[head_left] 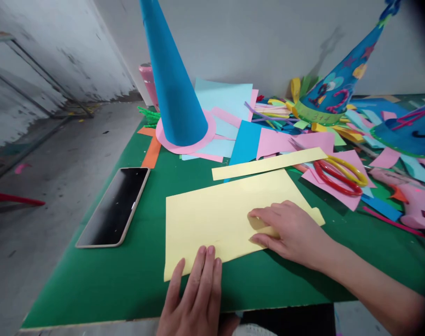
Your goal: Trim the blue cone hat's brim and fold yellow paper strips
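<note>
A pale yellow paper sheet [205, 214] lies on the green tabletop in front of me. My left hand [194, 289] rests on its near edge, fingers stretched out and pressing flat. Over the right part of the sheet, my right hand [292, 233] curls its thumb and fingers around a yellow paper strip [317, 216], whose end shows beyond the hand; the palm hides most of it. Just past the sheet's far edge lies another long yellow strip [268, 163]. Scissors with red and yellow handles [338, 176] sit to the right, their blades partly covered by this strip.
A phone [114, 207] lies at left, near the table's edge. Behind it stands a blue paper cone [179, 93] on a pink ring. Paper scraps, a decorated cone hat [338, 88], another blue hat [411, 130] and a pink glue gun [408, 191] crowd the right side.
</note>
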The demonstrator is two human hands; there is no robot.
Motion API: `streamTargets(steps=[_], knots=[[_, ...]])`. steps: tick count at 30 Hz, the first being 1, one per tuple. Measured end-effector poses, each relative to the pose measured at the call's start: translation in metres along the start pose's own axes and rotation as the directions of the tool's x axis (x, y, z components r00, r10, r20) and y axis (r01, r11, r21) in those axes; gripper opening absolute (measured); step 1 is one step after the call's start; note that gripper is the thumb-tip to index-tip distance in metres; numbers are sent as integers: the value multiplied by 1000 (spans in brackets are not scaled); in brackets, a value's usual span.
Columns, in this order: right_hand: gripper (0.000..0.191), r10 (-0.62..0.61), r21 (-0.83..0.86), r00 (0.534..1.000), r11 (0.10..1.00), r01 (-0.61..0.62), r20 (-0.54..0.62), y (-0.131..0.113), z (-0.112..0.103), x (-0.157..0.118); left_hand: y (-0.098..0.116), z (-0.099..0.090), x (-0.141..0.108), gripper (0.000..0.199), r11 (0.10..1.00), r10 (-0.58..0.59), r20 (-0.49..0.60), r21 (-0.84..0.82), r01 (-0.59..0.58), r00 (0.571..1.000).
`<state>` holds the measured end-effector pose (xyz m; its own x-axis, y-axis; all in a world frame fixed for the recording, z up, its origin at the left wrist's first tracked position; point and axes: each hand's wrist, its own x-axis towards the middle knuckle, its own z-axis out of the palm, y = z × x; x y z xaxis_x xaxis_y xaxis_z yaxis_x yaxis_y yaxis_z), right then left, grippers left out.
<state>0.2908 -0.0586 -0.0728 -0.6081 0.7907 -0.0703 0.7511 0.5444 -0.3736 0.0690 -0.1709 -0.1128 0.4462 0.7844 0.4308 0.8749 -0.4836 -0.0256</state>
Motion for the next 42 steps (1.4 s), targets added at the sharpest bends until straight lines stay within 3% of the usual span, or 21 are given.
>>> streamTargets(steps=[6,10,15,21,26,29,42], knots=[[37,-26,21,1000,999,26,-2,3,3,6,-7,-10,10,60,983,155,39,89,-158,987],[38,-18,40,1000,999,18,-3,4,0,7,10,-1,29,60,987,163,-12,-6,-164,986],[37,-30,58,999,998,29,21,-2,-2,5,27,8,37,63,992,128,94,-30,-125,987],[35,-57,85,996,995,51,71,-14,-3,12,20,8,18,59,993,115,-32,-30,-116,993],[21,-47,140,987,990,25,154,3,-22,7,21,10,15,59,997,75,-9,-30,-75,997],[22,-47,123,979,992,23,199,15,-30,2,24,11,16,55,997,58,-5,-41,-58,998],[29,-13,56,965,998,-2,263,23,-31,11,29,13,16,51,999,-9,-9,-36,9,1000]])
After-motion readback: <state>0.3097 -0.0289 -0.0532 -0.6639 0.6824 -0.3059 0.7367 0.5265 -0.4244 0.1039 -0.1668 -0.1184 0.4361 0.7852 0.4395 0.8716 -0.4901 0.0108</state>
